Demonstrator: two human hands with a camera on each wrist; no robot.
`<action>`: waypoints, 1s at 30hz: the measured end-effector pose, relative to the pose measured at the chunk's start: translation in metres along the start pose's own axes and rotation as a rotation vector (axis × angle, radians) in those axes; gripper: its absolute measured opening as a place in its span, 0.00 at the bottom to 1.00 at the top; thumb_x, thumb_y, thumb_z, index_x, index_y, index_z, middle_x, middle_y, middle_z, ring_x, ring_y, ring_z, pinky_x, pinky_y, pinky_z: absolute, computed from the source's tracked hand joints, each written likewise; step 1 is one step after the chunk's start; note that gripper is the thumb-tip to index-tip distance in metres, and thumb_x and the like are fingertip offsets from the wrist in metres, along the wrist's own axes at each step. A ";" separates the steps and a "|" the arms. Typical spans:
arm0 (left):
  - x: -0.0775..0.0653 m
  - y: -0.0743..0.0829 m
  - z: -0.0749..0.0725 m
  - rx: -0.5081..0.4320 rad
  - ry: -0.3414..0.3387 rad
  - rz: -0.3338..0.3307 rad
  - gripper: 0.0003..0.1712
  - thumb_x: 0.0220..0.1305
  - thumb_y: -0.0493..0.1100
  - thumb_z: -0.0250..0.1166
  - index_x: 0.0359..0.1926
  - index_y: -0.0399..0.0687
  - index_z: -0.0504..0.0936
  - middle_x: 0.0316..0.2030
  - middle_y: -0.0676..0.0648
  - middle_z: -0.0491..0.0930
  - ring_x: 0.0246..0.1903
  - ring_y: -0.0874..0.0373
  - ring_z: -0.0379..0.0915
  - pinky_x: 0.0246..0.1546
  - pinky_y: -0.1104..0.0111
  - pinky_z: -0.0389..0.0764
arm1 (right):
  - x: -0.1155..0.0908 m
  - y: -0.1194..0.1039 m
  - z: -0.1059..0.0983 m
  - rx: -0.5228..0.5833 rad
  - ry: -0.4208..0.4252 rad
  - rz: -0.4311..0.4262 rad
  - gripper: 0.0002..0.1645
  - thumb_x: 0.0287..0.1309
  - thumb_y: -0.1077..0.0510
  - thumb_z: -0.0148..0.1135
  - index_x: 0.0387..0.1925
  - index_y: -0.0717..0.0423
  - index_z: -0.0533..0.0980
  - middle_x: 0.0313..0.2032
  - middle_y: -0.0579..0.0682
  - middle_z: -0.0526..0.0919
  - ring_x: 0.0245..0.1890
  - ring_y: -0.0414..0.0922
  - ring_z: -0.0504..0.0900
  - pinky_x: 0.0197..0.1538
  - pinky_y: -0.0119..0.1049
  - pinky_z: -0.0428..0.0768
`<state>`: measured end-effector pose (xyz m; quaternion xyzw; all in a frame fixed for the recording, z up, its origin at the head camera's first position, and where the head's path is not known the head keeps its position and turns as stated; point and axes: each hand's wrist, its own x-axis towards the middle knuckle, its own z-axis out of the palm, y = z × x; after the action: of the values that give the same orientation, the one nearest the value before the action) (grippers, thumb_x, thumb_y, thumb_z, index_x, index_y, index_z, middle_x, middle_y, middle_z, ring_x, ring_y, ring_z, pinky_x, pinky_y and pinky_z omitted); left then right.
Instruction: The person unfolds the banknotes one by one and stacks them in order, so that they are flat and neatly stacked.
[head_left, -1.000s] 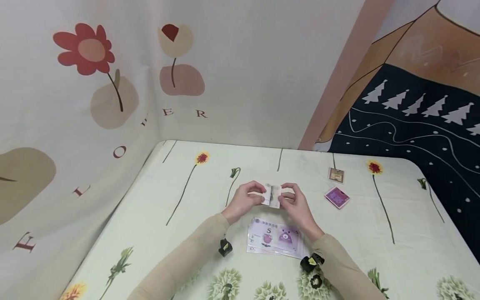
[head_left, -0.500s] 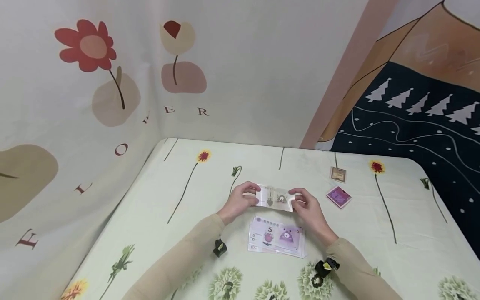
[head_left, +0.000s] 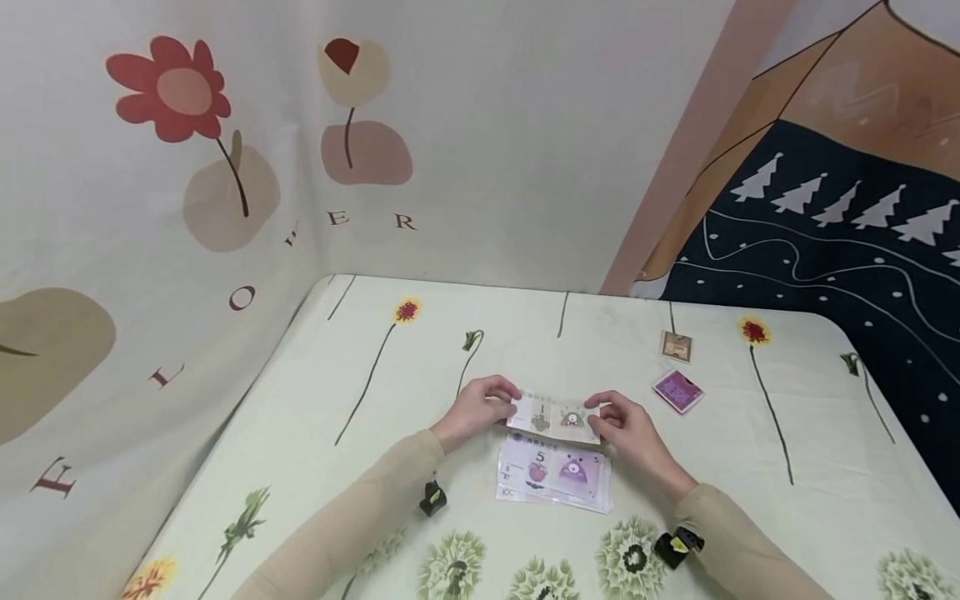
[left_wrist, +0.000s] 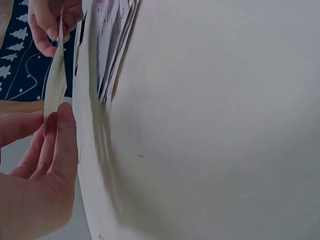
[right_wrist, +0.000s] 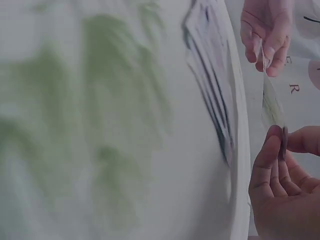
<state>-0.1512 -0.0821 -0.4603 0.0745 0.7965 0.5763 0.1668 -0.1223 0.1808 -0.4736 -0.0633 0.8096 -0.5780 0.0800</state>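
In the head view, a pale play banknote marked 1, with a small monster print, is stretched out flat between both hands. My left hand pinches its left end between thumb and fingers. The right hand pinches the opposite end. Just on the near side, a small stack of purple play banknotes lies on the table, a 5 on top, and the held note's lower edge comes close to it. Seen edge-on in the left wrist view, the held banknote is slightly bowed and raised off the table.
Right of the hands lie a folded purple note and, behind it, a folded brown note. The flower-print tablecloth covers the table. A white printed curtain hangs at the back, a dark tree-print cloth at the right.
The banknote, folded up at first, has been opened out as the hands drew apart. Both hands then came down towards the stack with it.
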 end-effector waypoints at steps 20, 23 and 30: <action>-0.024 0.000 0.002 0.107 -0.172 -0.056 0.05 0.56 0.29 0.66 0.36 0.38 0.83 0.23 0.49 0.80 0.22 0.58 0.78 0.26 0.70 0.80 | -0.030 0.005 -0.004 -0.196 -0.177 -0.071 0.11 0.62 0.62 0.62 0.46 0.59 0.76 0.23 0.47 0.72 0.19 0.36 0.66 0.22 0.28 0.68; -0.028 -0.003 0.003 0.125 -0.178 -0.047 0.05 0.56 0.29 0.67 0.35 0.38 0.83 0.22 0.49 0.80 0.21 0.57 0.78 0.25 0.70 0.79 | -0.034 0.006 -0.003 -0.222 -0.186 -0.090 0.10 0.62 0.62 0.62 0.45 0.58 0.76 0.23 0.45 0.71 0.19 0.35 0.65 0.23 0.28 0.67; -0.032 -0.008 0.008 0.140 -0.182 -0.026 0.05 0.55 0.28 0.67 0.34 0.38 0.83 0.21 0.49 0.79 0.19 0.59 0.77 0.24 0.70 0.80 | -0.040 0.009 0.001 -0.270 -0.201 -0.127 0.09 0.62 0.63 0.62 0.44 0.57 0.76 0.22 0.43 0.70 0.18 0.34 0.63 0.21 0.28 0.65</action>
<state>-0.1184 -0.0872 -0.4644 0.1276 0.8173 0.5079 0.2404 -0.0826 0.1905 -0.4800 -0.1818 0.8622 -0.4587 0.1147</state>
